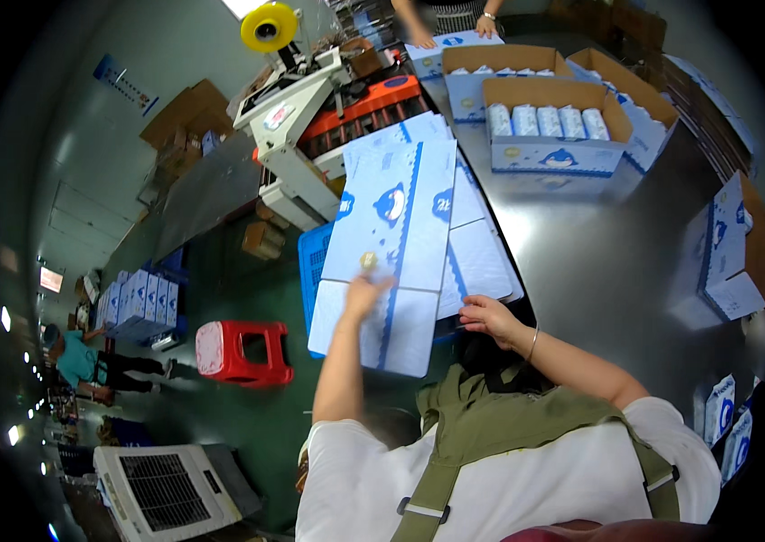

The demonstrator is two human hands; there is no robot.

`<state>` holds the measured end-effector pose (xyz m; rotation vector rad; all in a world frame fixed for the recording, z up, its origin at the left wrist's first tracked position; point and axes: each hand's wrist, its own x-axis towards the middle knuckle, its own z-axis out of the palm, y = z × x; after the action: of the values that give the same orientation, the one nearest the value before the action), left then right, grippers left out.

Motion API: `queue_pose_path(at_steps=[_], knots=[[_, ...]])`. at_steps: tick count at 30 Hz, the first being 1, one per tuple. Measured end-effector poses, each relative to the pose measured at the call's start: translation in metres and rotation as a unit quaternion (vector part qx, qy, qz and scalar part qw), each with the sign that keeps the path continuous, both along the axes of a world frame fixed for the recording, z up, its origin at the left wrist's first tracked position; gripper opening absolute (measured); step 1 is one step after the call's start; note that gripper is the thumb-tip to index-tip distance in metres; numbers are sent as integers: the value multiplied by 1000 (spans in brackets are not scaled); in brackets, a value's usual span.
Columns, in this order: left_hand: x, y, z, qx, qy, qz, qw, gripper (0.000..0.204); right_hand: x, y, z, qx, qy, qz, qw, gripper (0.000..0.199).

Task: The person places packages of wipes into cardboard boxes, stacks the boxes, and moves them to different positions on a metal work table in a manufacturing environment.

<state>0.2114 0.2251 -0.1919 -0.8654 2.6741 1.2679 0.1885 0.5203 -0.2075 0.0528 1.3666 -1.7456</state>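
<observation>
Both hands were on the top flat carton (396, 226) of a stack lying on the steel table (599, 262) — blue and white cardboard, not folded up yet, its near end hanging off the table edge toward the person. The left hand (363, 294) lay on the near panel with fingers spread loosely, not pinching anything. The right hand (488, 316) sat at the right edge of the stack, fingers curled down on the cardboard, though I couldn't tell if it had actually clamped the sheet or was just resting.

My take on doing this bit well: peel only the top sheet, keep 1 hand pinning the ones underneath so the pile doesn't slide off, and lift from the edge instead of the middle so the card doesn't crease.

The tabletop was shiny metal and looked slippery. Further back stood 3 open boxes (554, 126) packed with white rolls, and another person's hands (419, 36) worked at the far end. A taping machine (310, 117) with a yellow tape roll (269, 27) sat to the left. Green floor, a red stool (242, 350), a blue crate (313, 262) under the overhang, a white fan unit (170, 488) — busy packing room.
</observation>
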Motion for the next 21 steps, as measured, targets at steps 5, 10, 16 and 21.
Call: queue_pose_path(at_steps=[5,10,16,21], knots=[[55,-108,-37,-148,-69,118,980,57,25,-29,-16,-13,-130,66,989,35],[62,-64,-1,-218,-40,110,969,59,20,-33,-2,70,-97,104,987,28],[57,8,93,-10,345,166,924,42,20,10,69,-75,64,-48,994,30],[39,139,142,405,454,-93,788,80,-30,147,60,-317,145,-431,832,31]])
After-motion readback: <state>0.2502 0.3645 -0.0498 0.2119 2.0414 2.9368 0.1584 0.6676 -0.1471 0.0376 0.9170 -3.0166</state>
